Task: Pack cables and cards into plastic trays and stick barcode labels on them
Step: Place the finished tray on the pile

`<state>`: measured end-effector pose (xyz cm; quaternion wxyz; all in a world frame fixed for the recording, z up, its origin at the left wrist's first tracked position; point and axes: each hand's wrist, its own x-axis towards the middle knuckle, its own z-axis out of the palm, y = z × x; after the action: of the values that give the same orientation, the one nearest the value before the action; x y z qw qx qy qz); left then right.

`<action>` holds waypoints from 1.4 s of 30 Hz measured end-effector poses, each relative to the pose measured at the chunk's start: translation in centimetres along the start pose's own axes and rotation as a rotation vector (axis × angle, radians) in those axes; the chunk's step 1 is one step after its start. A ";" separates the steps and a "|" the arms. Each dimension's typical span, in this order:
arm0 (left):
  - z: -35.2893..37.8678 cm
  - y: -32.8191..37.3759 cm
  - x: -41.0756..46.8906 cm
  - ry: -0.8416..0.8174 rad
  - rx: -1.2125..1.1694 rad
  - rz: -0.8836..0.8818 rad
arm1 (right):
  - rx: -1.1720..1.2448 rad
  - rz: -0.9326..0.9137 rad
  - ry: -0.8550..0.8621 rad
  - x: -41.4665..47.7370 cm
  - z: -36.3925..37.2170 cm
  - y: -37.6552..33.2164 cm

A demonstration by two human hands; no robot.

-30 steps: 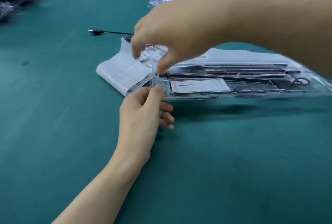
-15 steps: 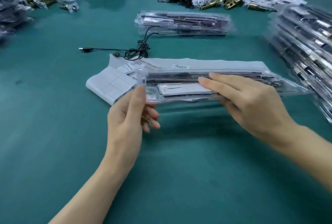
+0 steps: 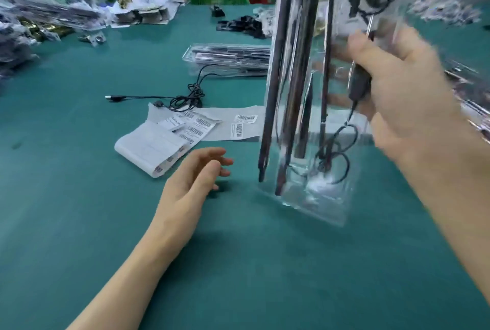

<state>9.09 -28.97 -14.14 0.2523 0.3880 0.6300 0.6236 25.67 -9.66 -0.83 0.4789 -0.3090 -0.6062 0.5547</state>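
Note:
My right hand (image 3: 403,91) grips a long clear plastic tray (image 3: 313,165) and holds it on end above the green table; dark rods and a looped black cable show through its wall. My left hand (image 3: 191,184) hovers low over the table, left of the tray's lower end, fingers relaxed and holding nothing. A strip of barcode labels (image 3: 164,144) on white backing paper lies curled just beyond my left hand. A loose black cable (image 3: 183,99) lies behind the labels.
A packed tray (image 3: 228,60) lies flat at mid-table. Heaps of bagged parts (image 3: 53,14) fill the far left, black pieces (image 3: 241,26) sit at the back, and blurred packed trays (image 3: 469,96) stack at the right. The green table (image 3: 79,223) spreads in front.
The tray went from lying flat between both hands to standing on end in my right hand alone. My left hand let go of its end and dropped toward the table.

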 end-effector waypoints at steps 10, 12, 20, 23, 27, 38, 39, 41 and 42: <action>-1.4 0.5 0.7 -0.063 0.077 -0.153 | 0.531 0.613 0.213 -6.6 1.3 7.5; -2.8 0.8 1.2 -0.119 0.141 -0.168 | 0.462 0.658 0.164 -7.9 0.1 7.9; -3.8 1.6 5.2 -0.293 0.767 0.008 | 0.435 0.924 -0.241 -13.0 -4.6 8.1; -2.9 1.9 6.7 -0.285 0.954 0.103 | 0.119 0.924 -0.489 -13.2 -6.0 7.3; -2.0 2.8 8.2 -0.253 1.143 0.071 | -0.282 0.647 -0.514 -11.2 -7.0 6.0; 5.1 -1.4 17.3 -0.016 1.113 -0.036 | -0.802 -0.144 -0.201 -1.6 -2.0 10.7; 4.9 -1.7 17.6 0.005 1.109 -0.026 | -0.847 -0.195 -0.239 -0.8 -1.2 10.9; 4.7 -1.9 17.9 0.050 1.092 0.003 | -0.947 -0.225 -0.347 0.8 0.6 11.4; 4.6 -2.0 17.9 0.064 1.081 0.017 | -0.992 -0.209 -0.410 1.3 1.4 11.8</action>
<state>2.25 -11.72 -13.54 -0.0078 0.4484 0.8652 0.2242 22.03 -6.69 -11.86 0.2000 -0.3217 -0.9035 0.2006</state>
